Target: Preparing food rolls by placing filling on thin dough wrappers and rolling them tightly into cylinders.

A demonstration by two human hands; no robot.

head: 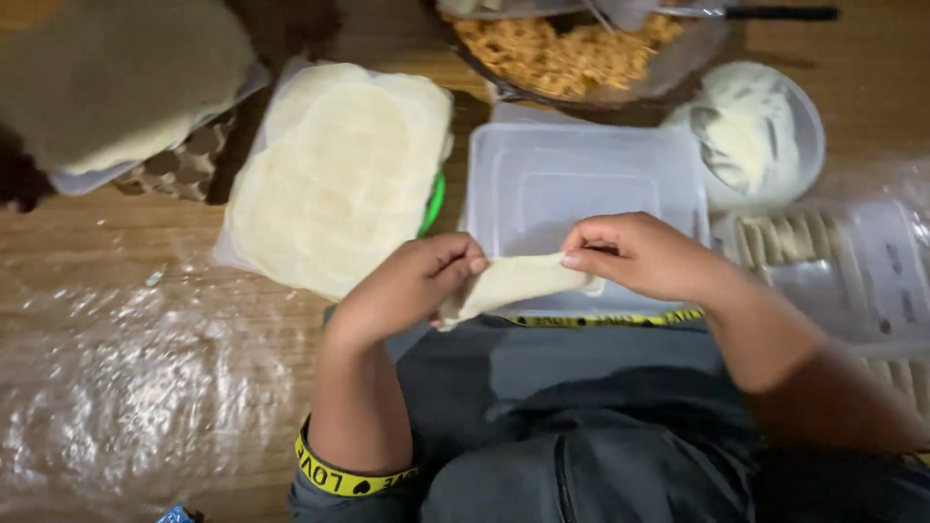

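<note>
Much of the scene is cut off or dim. At the top of the frame a bowl (678,68) of orange shredded filling (562,53) runs past the edge, and a dark-handled utensil (775,13) lies across it with its working end hard to make out. At the upper left a blurred olive-brown shape (116,77) covers part of a tray (179,169); what it is cannot be told. At the right edge a clear plastic sheet (872,261) holds finished rolls (785,237), about five in one row, with more below cut off by the frame. Crinkled clear plastic (126,387) spreads over the wooden surface at the lower left.

In the middle of the frame two hands hold one rolled pastry wrapper (513,283) between them. The left hand (407,286) is closed around the roll's left end, fingers curled and thumb pressing. The right hand (644,254) pinches the right end with bent fingertips; the roll's far tip is hidden under them. The roll hangs over the near edge of one clear lidded plastic box (581,179).

One stack of round pale wrappers (339,174) lies at centre left; how many sheets it holds cannot be counted. One small white bowl (775,131) of pale paste sits at the upper right.
</note>
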